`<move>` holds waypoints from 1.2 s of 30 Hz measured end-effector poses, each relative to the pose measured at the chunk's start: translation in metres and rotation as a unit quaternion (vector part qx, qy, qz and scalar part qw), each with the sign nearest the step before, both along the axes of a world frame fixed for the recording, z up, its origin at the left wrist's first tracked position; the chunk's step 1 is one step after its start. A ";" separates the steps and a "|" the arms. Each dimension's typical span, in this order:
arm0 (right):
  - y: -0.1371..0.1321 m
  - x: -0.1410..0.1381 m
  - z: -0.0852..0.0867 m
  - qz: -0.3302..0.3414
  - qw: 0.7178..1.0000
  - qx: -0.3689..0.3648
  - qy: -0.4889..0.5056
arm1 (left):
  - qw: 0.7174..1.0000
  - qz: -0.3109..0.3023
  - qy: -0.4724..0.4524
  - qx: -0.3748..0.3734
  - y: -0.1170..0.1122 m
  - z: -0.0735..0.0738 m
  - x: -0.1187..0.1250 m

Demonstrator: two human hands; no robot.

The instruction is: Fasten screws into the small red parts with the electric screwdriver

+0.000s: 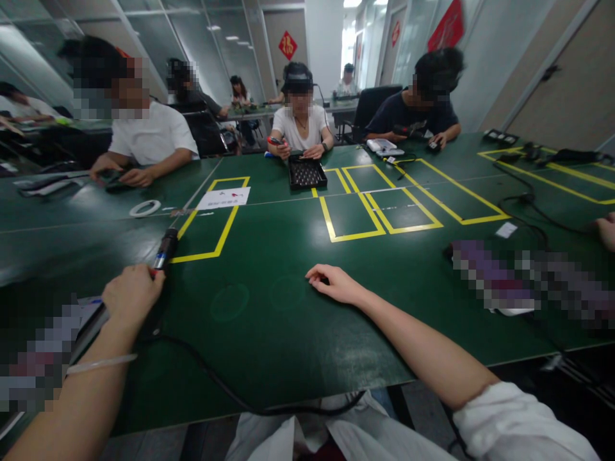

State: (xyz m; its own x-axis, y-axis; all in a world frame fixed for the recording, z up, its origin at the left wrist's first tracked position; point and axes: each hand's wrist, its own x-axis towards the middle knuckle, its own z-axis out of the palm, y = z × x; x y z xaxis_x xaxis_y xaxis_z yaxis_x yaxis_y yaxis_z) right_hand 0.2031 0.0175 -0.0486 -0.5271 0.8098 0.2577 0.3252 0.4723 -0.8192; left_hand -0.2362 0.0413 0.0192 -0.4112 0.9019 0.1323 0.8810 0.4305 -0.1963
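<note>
My left hand (134, 291) is closed around a black cylindrical tool (166, 250) with a blue band and a red part beside my fingers. Its far end points up and forward, beside a yellow tape outline. Whether the tool touches the table cannot be made out. My right hand (336, 283) rests on the green table (269, 339), its fingers loosely bent and a gap showing by the thumb. No object shows in it.
Across the table, a person in white handles a red and black tool behind a black tray (307, 174). A paper sheet (223, 198) and a white tape roll (145, 209) lie left of centre. A black cable (211, 378) crosses near the front edge. Co-workers sit on both sides.
</note>
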 end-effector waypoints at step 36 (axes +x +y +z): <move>0.002 0.001 -0.008 -0.019 0.998 -0.020 0.054 | 0.665 -0.394 -0.618 -0.143 -0.006 -0.047 0.237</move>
